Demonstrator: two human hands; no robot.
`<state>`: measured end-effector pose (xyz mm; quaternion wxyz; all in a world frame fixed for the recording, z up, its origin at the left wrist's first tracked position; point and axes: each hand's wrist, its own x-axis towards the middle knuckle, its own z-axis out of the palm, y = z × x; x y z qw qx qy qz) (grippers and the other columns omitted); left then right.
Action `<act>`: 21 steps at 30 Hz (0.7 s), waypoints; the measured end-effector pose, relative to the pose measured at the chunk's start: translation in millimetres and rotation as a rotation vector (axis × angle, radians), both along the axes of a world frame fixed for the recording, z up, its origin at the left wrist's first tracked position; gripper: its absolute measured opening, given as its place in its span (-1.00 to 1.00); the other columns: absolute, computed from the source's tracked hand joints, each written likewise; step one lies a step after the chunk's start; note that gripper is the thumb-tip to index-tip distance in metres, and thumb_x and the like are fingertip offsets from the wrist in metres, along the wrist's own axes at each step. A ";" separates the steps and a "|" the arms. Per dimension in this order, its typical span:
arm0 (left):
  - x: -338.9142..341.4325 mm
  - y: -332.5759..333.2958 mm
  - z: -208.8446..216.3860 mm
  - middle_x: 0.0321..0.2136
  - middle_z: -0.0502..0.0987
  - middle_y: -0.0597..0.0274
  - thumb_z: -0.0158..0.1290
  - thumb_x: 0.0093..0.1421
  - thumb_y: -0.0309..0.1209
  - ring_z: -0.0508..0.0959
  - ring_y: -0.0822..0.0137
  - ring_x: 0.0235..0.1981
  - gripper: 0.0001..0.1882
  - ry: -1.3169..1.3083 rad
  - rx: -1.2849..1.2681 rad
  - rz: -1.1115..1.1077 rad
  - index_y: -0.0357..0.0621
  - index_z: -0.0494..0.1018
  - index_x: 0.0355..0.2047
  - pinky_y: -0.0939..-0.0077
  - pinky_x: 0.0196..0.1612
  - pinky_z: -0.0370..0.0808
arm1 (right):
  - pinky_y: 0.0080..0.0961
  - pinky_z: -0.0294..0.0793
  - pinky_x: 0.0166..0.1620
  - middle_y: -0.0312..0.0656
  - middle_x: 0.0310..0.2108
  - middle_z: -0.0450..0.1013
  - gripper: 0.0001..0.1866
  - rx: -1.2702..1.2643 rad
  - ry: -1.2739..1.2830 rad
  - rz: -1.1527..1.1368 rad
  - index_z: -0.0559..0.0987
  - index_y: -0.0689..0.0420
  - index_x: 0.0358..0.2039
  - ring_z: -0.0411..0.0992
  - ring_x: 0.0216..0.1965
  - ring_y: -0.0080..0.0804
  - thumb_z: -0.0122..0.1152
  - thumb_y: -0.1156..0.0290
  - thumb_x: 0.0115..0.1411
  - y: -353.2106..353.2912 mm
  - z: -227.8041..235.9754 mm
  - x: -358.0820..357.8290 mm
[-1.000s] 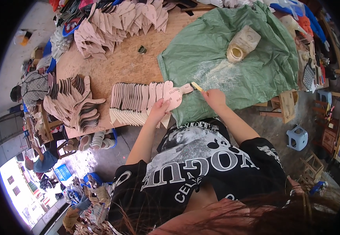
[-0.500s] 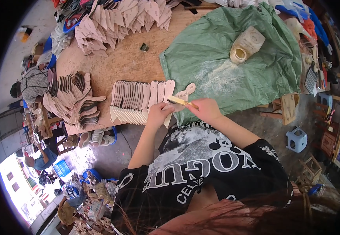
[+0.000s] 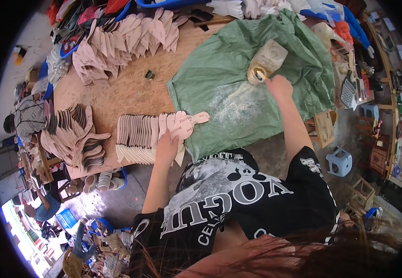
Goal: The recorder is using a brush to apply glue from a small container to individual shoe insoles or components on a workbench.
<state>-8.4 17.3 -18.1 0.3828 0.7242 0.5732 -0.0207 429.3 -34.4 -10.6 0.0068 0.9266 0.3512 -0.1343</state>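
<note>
My right hand (image 3: 280,89) is closed round the handle of a brush (image 3: 262,77), whose bristle end is down inside the mouth of a glue-stained plastic jug (image 3: 269,55). This jug lies on the green plastic sheet (image 3: 201,88). My left hand (image 3: 167,147) pinches the near edge of a pinkish shoe insole board (image 3: 186,126), its narrow end reaching over the sheet. Just left of it, a row of overlapping insole boards (image 3: 136,132) lies along the table's near edge, pale strips showing at their near ends.
More insole boards lie in a fanned pile (image 3: 69,136) at the left and a long heap (image 3: 126,39) at the back of the wooden table (image 3: 117,92). A small dark pot (image 3: 149,74) stands mid-table. A blue stool (image 3: 339,162) is at the right; co-workers sit at the far left.
My right hand has carried the brush from the insole board up and right into the jug. My left hand has shifted slightly left and down. The whole view has shifted a little.
</note>
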 end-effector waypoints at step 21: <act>30.3 0.2 26.8 -0.54 0.55 -0.08 -0.07 0.20 -0.30 0.57 -0.05 -0.44 -0.61 0.239 0.326 -0.141 -0.29 0.38 -0.04 0.13 -0.32 0.46 | -0.19 0.45 -0.24 -0.01 -0.35 0.53 -0.52 -0.026 0.181 0.005 0.60 0.19 -0.37 0.49 -0.26 -0.02 0.09 -0.04 0.11 -15.4 -9.5 5.4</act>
